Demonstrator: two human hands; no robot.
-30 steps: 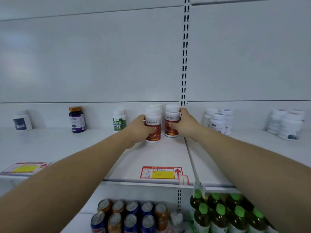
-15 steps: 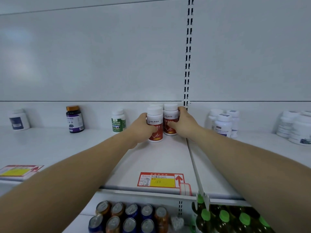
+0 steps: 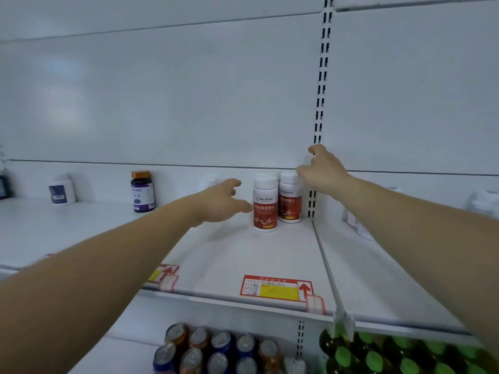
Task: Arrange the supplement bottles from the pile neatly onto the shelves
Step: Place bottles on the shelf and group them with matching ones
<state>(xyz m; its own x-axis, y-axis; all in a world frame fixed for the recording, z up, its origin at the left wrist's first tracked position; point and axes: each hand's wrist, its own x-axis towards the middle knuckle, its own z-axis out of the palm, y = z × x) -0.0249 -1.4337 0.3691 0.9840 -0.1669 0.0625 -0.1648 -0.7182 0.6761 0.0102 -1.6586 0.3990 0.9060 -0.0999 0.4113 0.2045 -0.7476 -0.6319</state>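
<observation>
Two white bottles with red labels stand upright side by side at the back of the white shelf [image 3: 243, 255]: the nearer one [image 3: 265, 205] and the one behind it to the right [image 3: 290, 198]. A third white cap shows just behind them. My left hand [image 3: 224, 201] hovers just left of the nearer bottle, fingers loosely spread, holding nothing. Lifted above and right of the bottles, my right hand [image 3: 322, 170] is in front of the slotted upright [image 3: 321, 85], fingers relaxed and empty.
A dark bottle with an orange cap [image 3: 142, 192] and a white bottle with a blue label [image 3: 62, 189] stand further left on the shelf. White bottles [image 3: 359, 225] sit partly hidden behind my right arm. Below are drink cans [image 3: 216, 352] and green-capped bottles [image 3: 378, 354].
Both hands have let go of the two red-labelled bottles and drawn away; the left moved left, the right rose up. The bottles stay standing.
</observation>
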